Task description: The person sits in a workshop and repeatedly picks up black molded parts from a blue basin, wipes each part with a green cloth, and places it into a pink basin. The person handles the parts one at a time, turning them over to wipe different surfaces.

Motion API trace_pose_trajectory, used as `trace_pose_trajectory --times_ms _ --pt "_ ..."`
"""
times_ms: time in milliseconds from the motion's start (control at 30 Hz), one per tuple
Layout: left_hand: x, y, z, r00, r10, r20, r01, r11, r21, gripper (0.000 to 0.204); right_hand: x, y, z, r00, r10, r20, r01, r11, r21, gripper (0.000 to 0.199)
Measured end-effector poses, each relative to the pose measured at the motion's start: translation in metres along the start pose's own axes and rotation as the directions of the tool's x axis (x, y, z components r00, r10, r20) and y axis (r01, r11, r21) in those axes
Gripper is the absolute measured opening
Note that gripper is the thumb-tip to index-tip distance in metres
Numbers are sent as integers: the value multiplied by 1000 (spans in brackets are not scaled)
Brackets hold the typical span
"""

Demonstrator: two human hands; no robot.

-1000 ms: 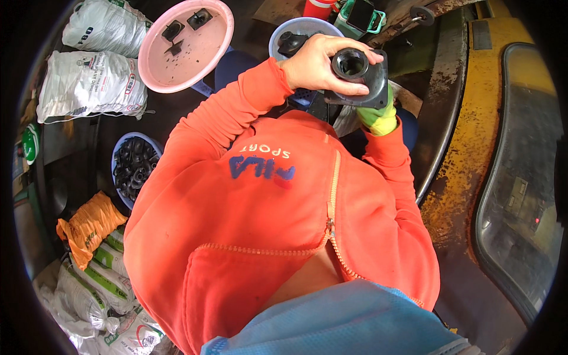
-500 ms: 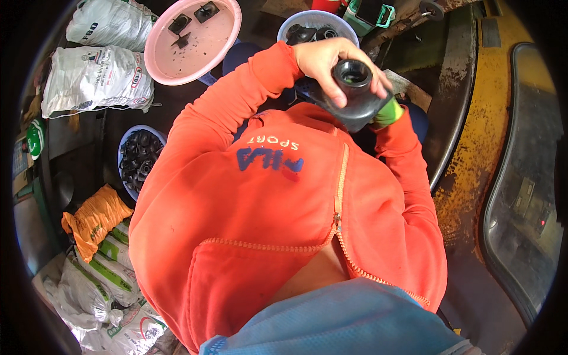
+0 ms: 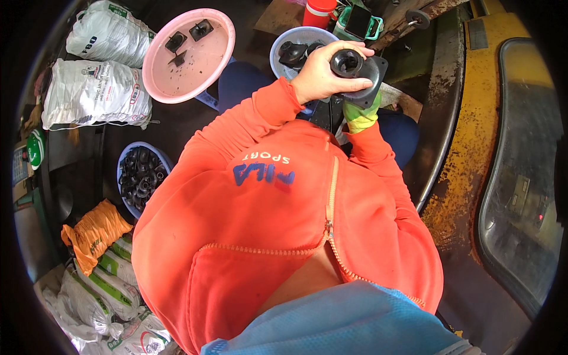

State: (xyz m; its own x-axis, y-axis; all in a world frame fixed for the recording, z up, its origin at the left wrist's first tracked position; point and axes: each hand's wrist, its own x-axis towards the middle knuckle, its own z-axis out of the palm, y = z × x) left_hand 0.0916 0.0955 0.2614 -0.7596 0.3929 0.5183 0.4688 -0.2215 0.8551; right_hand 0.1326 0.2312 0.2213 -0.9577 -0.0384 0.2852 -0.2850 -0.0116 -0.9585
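Observation:
My bare left hand (image 3: 319,76) is closed round a black moulded part, a flanged piece (image 3: 371,76) with a round open neck and a squarish plate with corner holes. The thumb lies across the near side of the neck, the fingers over its far side. Just below the plate is my right hand (image 3: 362,113) in a yellow-green glove; its fingers are mostly hidden behind the part. Beyond my left hand, a light-blue basket (image 3: 276,58) holds more black parts (image 3: 291,53).
A pink basin (image 3: 155,89) with a few black pieces stands at the far left. White sacks (image 3: 97,94) lie beside it. Nearer, a blue basket (image 3: 121,177) is full of black parts. A rusty yellow machine (image 3: 458,189) runs along my right. A red container (image 3: 319,13) stands at the back.
The black part has turned, so its plate and corner holes now face me more. My gloved right hand shows more, below the part. The whole view has shifted slightly.

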Motion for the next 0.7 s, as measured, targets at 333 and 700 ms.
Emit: trace_pose_trajectory --times_ms 333,700 --pt "1 10 0 999 35 -8 -35 999 -33 35 8 -5 -5 995 -14 95 -1 988 153 47" --pt "6 14 -23 917 87 390 2 975 -221 34 2 -30 -25 906 -21 423 155 946 -283 44"
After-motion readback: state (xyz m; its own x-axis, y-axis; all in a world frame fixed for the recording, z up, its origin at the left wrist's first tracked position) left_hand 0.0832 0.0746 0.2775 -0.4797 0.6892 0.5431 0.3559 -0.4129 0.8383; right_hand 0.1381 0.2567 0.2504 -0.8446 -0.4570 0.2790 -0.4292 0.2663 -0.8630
